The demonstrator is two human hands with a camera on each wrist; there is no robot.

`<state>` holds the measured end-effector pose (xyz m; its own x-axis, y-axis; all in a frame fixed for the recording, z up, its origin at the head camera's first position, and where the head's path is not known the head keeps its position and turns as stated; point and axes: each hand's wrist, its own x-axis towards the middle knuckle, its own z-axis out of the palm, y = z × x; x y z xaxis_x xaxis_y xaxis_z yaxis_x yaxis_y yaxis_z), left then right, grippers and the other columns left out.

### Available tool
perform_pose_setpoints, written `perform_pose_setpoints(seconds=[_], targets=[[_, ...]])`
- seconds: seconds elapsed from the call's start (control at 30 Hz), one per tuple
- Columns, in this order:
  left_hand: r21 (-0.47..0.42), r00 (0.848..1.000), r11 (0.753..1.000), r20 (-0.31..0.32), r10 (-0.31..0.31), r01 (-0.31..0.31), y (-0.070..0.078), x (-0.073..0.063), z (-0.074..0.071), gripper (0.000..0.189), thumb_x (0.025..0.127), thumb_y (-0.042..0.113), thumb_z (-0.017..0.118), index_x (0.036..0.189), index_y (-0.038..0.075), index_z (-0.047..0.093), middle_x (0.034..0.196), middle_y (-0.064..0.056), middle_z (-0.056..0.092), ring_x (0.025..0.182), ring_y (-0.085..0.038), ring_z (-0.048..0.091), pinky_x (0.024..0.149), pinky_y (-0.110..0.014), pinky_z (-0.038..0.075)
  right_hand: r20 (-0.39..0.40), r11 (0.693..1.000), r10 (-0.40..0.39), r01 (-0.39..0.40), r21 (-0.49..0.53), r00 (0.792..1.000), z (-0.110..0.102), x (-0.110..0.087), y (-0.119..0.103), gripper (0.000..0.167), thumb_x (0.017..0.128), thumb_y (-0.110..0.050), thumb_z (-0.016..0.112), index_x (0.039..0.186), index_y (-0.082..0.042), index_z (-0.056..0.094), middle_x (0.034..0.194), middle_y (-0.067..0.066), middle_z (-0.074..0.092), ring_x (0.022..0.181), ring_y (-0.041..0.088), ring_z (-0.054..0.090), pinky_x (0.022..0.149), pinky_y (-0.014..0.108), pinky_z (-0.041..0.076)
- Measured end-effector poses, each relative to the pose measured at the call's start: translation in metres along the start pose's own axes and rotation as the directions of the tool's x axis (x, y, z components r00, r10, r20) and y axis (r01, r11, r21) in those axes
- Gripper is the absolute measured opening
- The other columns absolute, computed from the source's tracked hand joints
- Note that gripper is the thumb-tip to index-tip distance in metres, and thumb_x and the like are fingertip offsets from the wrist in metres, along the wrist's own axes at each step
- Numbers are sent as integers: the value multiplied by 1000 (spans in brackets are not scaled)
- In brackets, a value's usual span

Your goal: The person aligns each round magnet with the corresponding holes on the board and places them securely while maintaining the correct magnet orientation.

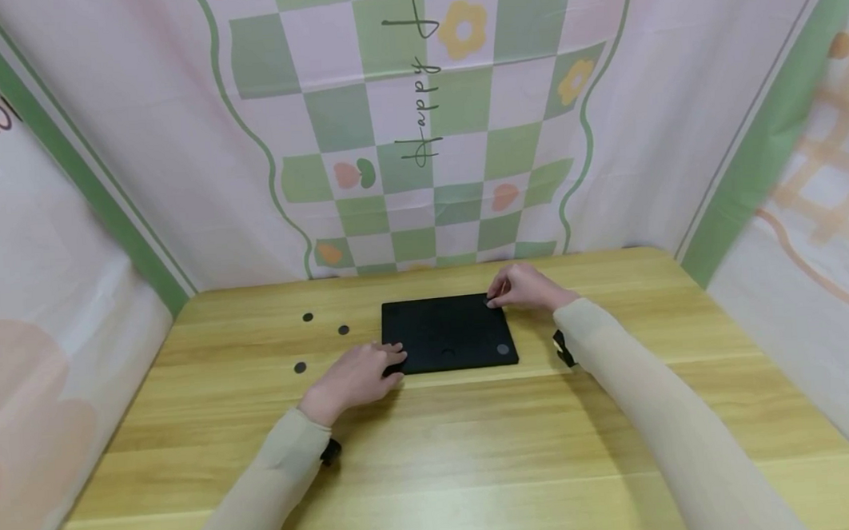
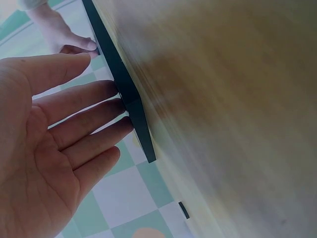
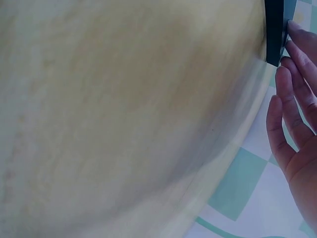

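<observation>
Cream-coloured fabric sleeves [image 1: 664, 428] are stretched in from the bottom of the head view, over a yellow-brown wood-grain table [image 1: 435, 472]. Towards the table's far edge, a thin, black, rectangular board [image 1: 442, 328] is laid flat. Its near left corner is touched by the left hand [image 1: 358, 375], whose fingers are extended, with nothing gripped. At the far right corner, a small dark grey disc [image 1: 488, 301] is pinched between the thumb and fingertips of the right hand [image 1: 526, 286]. A round, flat, grey disc [image 1: 503, 349] is placed at the near right corner; whether it is sunk in cannot be told. Three loose dark discs [image 1: 344, 330] are spread on the table, left of the board.

If the pinched disc were released tilted, it could be left askew, since it is largely hidden by the fingers. The board could be pivoted by a push at the far corner, as it appears to be steadied only by light fingertip contact. The near right disc could be nudged if the right hand were drawn back low. The loose discs could be swept aside by a wide leftward move of the left hand.
</observation>
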<state>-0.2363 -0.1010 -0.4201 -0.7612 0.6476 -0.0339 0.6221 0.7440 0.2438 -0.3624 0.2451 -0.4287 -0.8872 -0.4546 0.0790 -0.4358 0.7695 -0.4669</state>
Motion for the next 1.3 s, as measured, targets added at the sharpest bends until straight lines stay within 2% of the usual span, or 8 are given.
perform_pose_setpoints(seconds=[0.1, 0.13, 0.23, 0.57, 0.73, 0.97, 1.3], targets=[[2, 1000, 1000, 2, 0, 0, 0, 0, 0, 39, 96, 28, 55, 131, 10, 58, 140, -8, 51, 123, -32, 53, 71, -29, 45, 1, 1000, 0, 0, 2, 1000, 0, 0, 0, 13, 77, -24, 80, 84, -15, 75, 87, 0, 70, 74, 10, 64, 69, 29, 52], [-1, 1000, 1000, 4, -1, 1, 1, 0, 0, 40, 96, 28, 55, 131, 10, 58, 140, -8, 51, 118, -32, 56, 68, -29, 45, 0, 1000, 2, -2, 3, 1000, 0, 0, 0, 13, 77, -24, 80, 84, -15, 76, 88, 1, 70, 74, 10, 64, 69, 29, 52], [-1, 1000, 1000, 6, -1, 1, 1, 0, 0, 40, 96, 28, 55, 132, 10, 58, 140, -8, 50, 115, -32, 58, 69, -30, 45, -3, 1000, 9, -9, 4, 1000, -1, 0, 0, 13, 77, -24, 79, 85, -15, 76, 88, 1, 70, 75, 11, 64, 69, 29, 52], [0, 1000, 1000, 4, -7, 7, 1, 0, 0, 40, 97, 29, 54, 133, 10, 57, 141, -8, 50, 128, -30, 49, 92, -36, 48, -7, 1000, 23, -23, 10, 1000, 0, 1, 1, 13, 77, -24, 79, 86, -14, 75, 89, 1, 71, 74, 10, 65, 69, 29, 53], [-1, 1000, 1000, 3, -6, 6, 1, 0, 0, 40, 97, 29, 54, 133, 10, 57, 141, -7, 50, 128, -29, 49, 89, -35, 48, -8, 1000, 25, -25, 7, 1000, 0, 1, 2, 12, 78, -24, 79, 85, -15, 75, 88, 0, 71, 74, 10, 64, 68, 28, 52], [-10, 1000, 1000, 16, -14, 14, 3, -1, -1, 41, 97, 29, 54, 133, 10, 56, 142, -7, 49, 131, -29, 46, 102, -42, 42, 3, 1000, 4, -4, -1, 1000, -1, -1, 0, 9, 79, -20, 78, 85, -14, 75, 89, 2, 70, 75, 11, 66, 68, 28, 53], [8, 1000, 1000, 9, 0, 0, 4, -1, -2, 40, 96, 27, 55, 132, 8, 57, 141, -9, 50, 129, -29, 48, 102, -42, 43, -21, 998, -67, 66, -9, 998, -3, -8, 4, 7, 81, -18, 75, 84, -12, 74, 85, 2, 70, 76, 13, 65, 68, 28, 53]])
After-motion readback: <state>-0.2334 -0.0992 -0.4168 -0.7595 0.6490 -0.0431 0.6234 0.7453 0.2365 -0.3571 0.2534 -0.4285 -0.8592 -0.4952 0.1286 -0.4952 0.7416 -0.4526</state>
